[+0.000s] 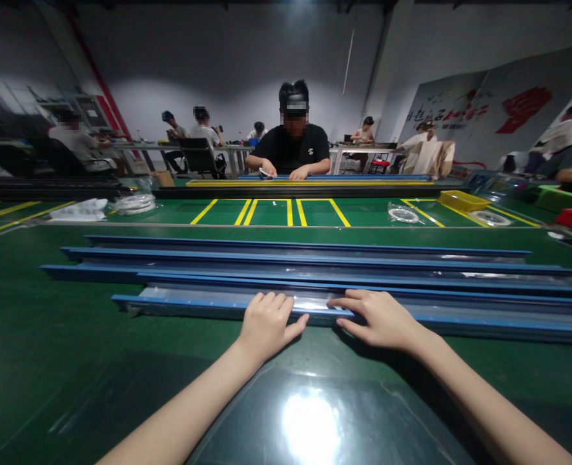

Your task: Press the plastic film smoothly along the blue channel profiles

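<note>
Long blue channel profiles lie side by side across the green table. The nearest blue profile (184, 307) is under both hands. My left hand (266, 323) rests on its front wall, fingers curled over the edge into the channel and thumb stretched out along the near side. To the right, my right hand (377, 316) has its index finger reaching into the channel and its thumb at the front wall, with a gap between them. Between the hands a shiny clear strip (310, 303) shows inside the channel. Further back lie other blue profiles (208, 261).
The green table (34, 349) carries yellow tape lines. Beyond the profiles are coiled white rings in plastic (135, 204), another coil (405, 214) and a yellow tray (463, 201). A person (290, 145) works across the table; others sit behind.
</note>
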Demonstrator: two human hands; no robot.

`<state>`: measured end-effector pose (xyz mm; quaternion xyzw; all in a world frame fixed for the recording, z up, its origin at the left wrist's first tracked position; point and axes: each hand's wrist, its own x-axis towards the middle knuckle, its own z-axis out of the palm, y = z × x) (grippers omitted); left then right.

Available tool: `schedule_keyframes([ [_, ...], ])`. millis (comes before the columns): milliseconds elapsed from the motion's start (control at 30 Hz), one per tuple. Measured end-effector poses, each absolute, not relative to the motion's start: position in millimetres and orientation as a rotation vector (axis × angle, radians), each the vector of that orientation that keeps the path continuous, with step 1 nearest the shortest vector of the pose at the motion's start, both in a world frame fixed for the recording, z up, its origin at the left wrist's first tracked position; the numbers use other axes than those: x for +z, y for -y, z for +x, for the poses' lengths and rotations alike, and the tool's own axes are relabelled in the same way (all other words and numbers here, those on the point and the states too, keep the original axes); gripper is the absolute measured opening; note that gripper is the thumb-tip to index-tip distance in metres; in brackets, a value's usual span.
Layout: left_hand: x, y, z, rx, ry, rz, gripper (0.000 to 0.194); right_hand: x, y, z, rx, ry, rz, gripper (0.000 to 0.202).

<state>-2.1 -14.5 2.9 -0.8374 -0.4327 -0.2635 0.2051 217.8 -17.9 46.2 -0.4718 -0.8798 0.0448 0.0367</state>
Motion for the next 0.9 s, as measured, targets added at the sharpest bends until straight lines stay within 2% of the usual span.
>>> schedule_keyframes([
  [900,2.3,15.1,-2.9,-0.701,1.264,-2.394,0.029,44.5,15.9,218.6,0.192,2.679,-1.421,0.037],
])
